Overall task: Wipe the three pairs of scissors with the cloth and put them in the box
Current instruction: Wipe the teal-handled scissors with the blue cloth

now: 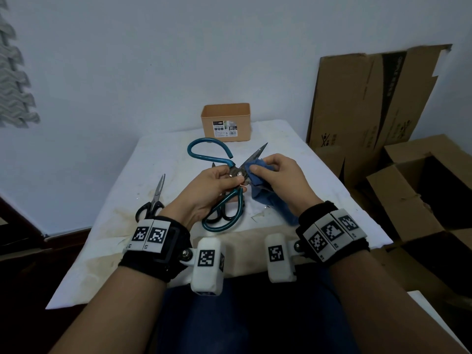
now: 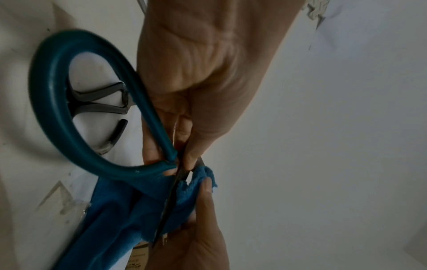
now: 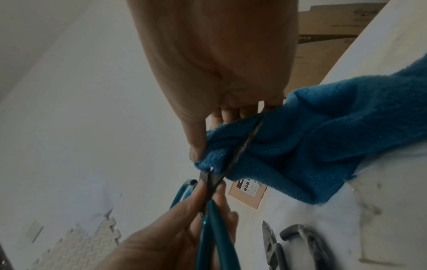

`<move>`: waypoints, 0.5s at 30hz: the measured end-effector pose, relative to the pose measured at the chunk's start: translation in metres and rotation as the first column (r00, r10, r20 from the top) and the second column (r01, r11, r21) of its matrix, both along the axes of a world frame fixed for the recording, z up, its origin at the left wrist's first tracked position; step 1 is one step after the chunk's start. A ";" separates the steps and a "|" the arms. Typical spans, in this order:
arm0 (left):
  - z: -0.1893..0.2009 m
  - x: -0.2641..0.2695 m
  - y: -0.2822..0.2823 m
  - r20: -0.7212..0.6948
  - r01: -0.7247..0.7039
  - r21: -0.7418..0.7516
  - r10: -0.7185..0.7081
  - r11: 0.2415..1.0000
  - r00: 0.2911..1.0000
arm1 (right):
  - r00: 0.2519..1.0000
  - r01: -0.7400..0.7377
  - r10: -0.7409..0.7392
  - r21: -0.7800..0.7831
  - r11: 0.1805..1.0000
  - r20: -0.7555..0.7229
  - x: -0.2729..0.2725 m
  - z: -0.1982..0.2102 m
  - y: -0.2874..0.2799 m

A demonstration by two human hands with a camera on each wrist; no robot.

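L hand (image 1: 212, 186) fingers pinch teal scissors (image 1: 231, 172) at pivot, R hand (image 1: 277, 176) fingers fold blue cloth (image 1: 258, 172) round blade, near side of box (image 1: 226, 122).

Teal handles are being shown on the large scissors (image 1: 209, 154), beside a blue cloth (image 1: 265, 192). Black handles are being shown on the small scissors (image 1: 153, 200). Behind them, the box (image 1: 226, 122) is being seen in tan, on a white worktop (image 1: 158, 159).
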State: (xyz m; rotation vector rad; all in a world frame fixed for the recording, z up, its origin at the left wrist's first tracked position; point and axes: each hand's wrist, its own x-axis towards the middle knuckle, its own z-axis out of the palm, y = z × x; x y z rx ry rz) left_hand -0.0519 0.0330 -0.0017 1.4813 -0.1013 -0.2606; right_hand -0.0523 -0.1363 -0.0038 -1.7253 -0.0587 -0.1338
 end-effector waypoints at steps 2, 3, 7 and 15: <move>0.000 0.000 -0.002 0.014 0.003 -0.002 -0.003 1.000 1.000 | 1.000 -0.009 0.009 -0.060 0.998 -0.010 0.003 0.000 0.002; 0.000 -0.001 -0.003 0.016 0.007 -0.002 -0.007 1.000 1.000 | 1.000 -0.012 0.011 -0.077 0.997 -0.012 0.003 0.001 0.003; -0.003 0.000 -0.003 0.005 0.005 -0.042 -0.004 0.999 1.000 | 1.000 -0.027 0.027 -0.085 0.996 -0.003 0.002 -0.001 0.005; -0.003 0.001 -0.004 0.008 0.022 -0.127 -0.022 0.992 1.000 | 0.997 0.038 -0.029 -0.131 0.991 0.069 0.004 -0.004 0.004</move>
